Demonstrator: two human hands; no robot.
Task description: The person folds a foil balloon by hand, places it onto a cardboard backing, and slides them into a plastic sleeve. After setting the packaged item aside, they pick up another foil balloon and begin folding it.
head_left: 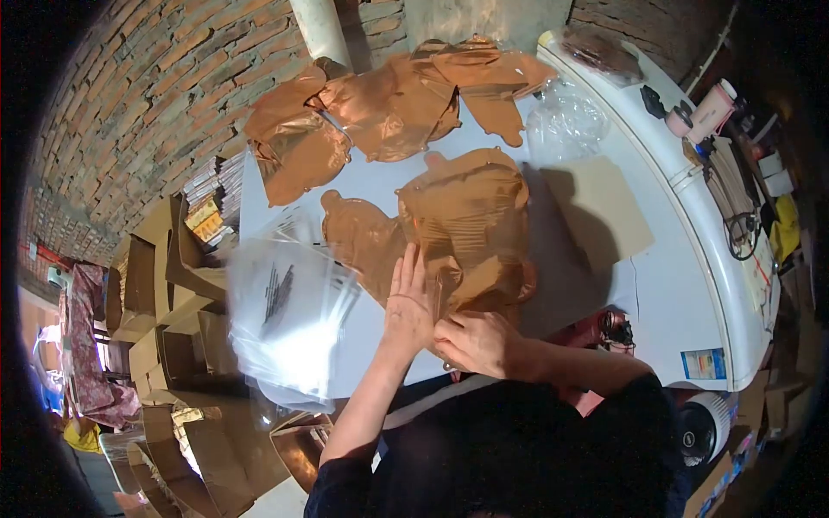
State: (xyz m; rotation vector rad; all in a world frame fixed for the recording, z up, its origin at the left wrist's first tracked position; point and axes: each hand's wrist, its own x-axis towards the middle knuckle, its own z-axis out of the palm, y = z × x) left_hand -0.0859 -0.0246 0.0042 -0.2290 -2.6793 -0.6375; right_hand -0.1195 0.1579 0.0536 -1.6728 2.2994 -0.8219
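A flat copper-coloured foil balloon (466,211), creased and shiny, lies on the white table in front of me. My left hand (409,309) rests along its lower left edge with the fingers stretched out. My right hand (477,343) is closed, pinching the balloon's near edge right beside my left wrist; the pinched bit is hidden by the fingers. On the left, a stack of clear plastic bags (298,293) reflects bright light. Farther back, more copper foil balloons (389,108) lie in a loose pile.
A beige cardboard sheet (604,211) lies on the right of the table (669,298), near a crumpled clear plastic bag (566,121). Open cardboard boxes (177,315) stand along the left. A brick wall (164,104) rises behind. A dark-and-white round object (698,429) sits at lower right.
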